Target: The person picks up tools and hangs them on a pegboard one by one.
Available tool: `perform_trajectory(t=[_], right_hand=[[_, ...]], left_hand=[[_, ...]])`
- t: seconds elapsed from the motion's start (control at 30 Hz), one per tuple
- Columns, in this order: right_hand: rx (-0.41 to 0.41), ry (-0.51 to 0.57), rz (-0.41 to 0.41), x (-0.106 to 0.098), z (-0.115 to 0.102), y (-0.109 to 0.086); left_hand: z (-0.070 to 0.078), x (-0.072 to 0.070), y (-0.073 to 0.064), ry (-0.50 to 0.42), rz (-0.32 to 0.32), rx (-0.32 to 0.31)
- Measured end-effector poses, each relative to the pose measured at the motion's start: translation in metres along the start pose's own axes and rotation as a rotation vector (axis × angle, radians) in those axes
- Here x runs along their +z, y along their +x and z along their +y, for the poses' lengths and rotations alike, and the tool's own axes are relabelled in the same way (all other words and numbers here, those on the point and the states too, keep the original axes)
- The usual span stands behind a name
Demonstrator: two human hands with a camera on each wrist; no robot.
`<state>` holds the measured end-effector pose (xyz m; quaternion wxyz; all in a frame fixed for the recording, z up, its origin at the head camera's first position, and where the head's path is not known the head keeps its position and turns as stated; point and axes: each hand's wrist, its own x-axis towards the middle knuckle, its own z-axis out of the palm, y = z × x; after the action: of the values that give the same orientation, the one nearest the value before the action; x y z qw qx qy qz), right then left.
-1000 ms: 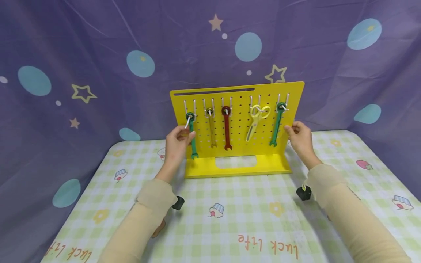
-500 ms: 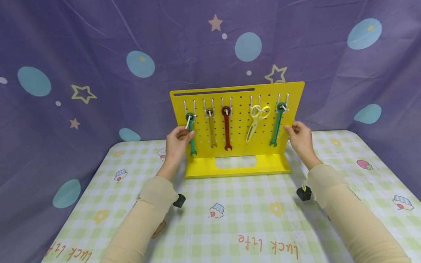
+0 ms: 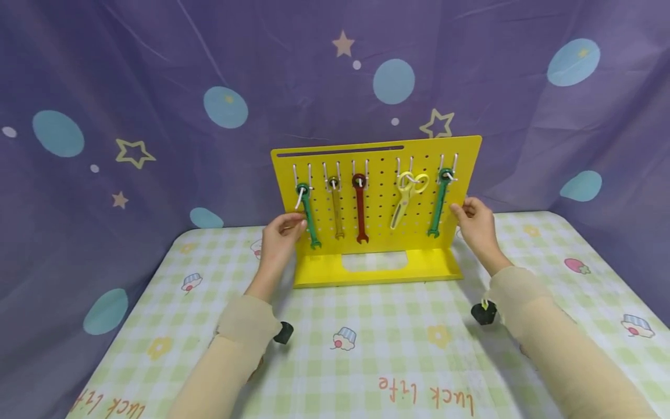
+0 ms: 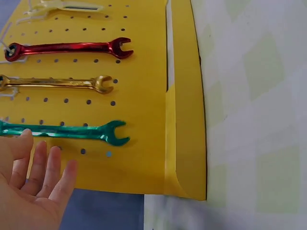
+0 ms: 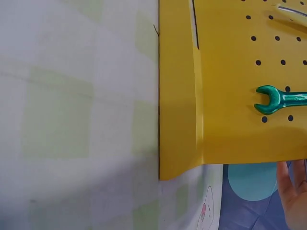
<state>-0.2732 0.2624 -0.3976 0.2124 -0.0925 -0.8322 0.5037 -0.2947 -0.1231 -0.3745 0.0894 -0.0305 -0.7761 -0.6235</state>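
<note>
A yellow pegboard (image 3: pixel 387 238) stands upright on the table. On its leftmost hook hangs a green wrench (image 3: pixel 310 221), open end down and slanting right. My left hand (image 3: pixel 279 240) is at the board's left edge, fingers loosely bent. In the left wrist view, my thumb tip lies right at the green wrench's shaft (image 4: pixel 67 132), the other fingers spread below it. With thumb in front and fingers behind, my right hand (image 3: pixel 477 230) pinches the board's right edge. A second green wrench (image 3: pixel 438 203) hangs close to it, its open end showing in the right wrist view.
Between the green wrenches hang a gold wrench (image 3: pixel 337 209), a red wrench (image 3: pixel 360 210) and yellow scissors (image 3: pixel 405 198). A checked tablecloth (image 3: pixel 398 326) covers the table. Right behind the board is a purple curtain (image 3: pixel 314 70).
My left hand has drawn slightly down and off the leftmost green wrench, whose lower end has swung right. The right hand keeps its place on the board; the head view has tilted up slightly.
</note>
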Motion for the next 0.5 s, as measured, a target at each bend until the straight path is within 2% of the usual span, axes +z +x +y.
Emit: perform_trajectory(t=[0.1,0.27,0.4,0.5], right_hand=[[-0.04,0.032,-0.022,-0.003,0.001,-0.001],[-0.065,0.019,-0.044,-0.014,-0.002,-0.008],[-0.081,0.019,-0.028,-0.026,-0.008,-0.022],[-0.102,0.019,-0.005,-0.036,-0.011,-0.036]], left_hand=[[0.001,-0.003,-0.008,0.043,-0.024,0.035],[0.012,-0.009,-0.027,0.186,-0.111,0.134],[0.024,-0.015,-0.046,0.349,-0.161,0.198],[0.032,-0.018,-0.061,0.5,-0.168,0.235]])
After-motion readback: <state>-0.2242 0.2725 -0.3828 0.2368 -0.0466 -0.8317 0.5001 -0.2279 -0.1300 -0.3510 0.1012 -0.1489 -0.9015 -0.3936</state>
